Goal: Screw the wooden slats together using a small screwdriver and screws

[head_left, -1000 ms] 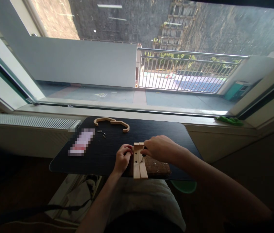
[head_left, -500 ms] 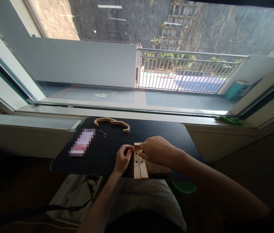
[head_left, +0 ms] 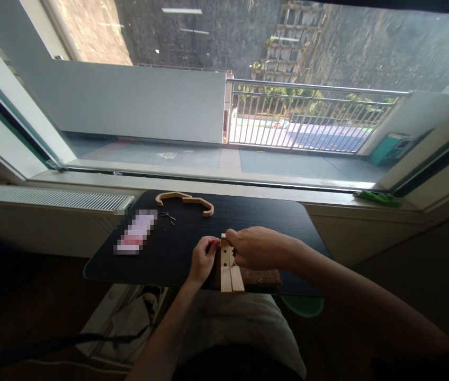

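Two pale wooden strips with dark holes point(head_left: 226, 272) lie side by side near the front edge of the black table. Under their right side is a brown block point(head_left: 263, 277). At the strips' far left edge, my left hand point(head_left: 201, 259) is closed, its fingertips pinched against the wood; anything between them is hidden. My right hand point(head_left: 262, 247) is curled over the right strip from the right, fingers bent down by a small metal screw point(head_left: 233, 264) that stands in the wood. What those fingers grip is not visible.
On the table point(head_left: 272, 211), two curved wooden hooks point(head_left: 197, 200) lie at the back, with several small screws point(head_left: 172, 218) nearby. A blurred pink-and-white packet point(head_left: 139, 231) is at the left. Beyond stand the window sill point(head_left: 248, 191) and a radiator point(head_left: 50, 198); a green cloth point(head_left: 378, 198) lies right.
My right hand has turned at the wrist and dropped slightly, its fingers now lower over the right strip. My left hand and the strips stay almost where they were.
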Action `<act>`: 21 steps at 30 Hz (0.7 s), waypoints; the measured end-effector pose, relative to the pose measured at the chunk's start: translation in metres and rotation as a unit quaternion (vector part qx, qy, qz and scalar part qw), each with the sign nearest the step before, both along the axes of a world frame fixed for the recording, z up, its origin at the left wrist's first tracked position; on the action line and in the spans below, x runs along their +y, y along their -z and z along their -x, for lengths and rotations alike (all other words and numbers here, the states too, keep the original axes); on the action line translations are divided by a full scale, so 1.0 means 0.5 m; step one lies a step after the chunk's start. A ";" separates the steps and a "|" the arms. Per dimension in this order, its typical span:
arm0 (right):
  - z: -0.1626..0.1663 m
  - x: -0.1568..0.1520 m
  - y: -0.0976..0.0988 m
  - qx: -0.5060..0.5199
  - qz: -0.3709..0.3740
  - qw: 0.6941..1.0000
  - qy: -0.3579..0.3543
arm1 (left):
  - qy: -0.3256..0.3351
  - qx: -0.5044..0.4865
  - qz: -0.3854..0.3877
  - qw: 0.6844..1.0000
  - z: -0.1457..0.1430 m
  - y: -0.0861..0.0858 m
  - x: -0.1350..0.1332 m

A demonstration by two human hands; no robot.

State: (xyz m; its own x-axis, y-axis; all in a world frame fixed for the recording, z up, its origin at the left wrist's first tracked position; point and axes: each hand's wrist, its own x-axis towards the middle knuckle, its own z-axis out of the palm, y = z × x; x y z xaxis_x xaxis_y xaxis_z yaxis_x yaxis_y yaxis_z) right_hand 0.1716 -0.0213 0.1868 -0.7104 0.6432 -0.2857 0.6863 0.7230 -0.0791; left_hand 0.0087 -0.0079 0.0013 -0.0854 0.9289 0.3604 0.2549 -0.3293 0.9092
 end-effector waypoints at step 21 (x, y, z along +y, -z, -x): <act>-0.006 0.009 -0.002 -0.015 0.044 0.999 -0.011 | -0.042 -0.010 0.010 0.999 0.003 0.016 0.002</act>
State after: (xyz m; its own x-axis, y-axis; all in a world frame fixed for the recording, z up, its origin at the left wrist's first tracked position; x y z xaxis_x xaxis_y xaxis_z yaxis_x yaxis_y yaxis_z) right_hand 0.1748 -0.0165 0.1877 -0.7142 0.5992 -0.3618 0.6737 0.7287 -0.1228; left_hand 0.0070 -0.0067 -0.0069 -0.1707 0.9253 0.3388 0.2621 -0.2888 0.9208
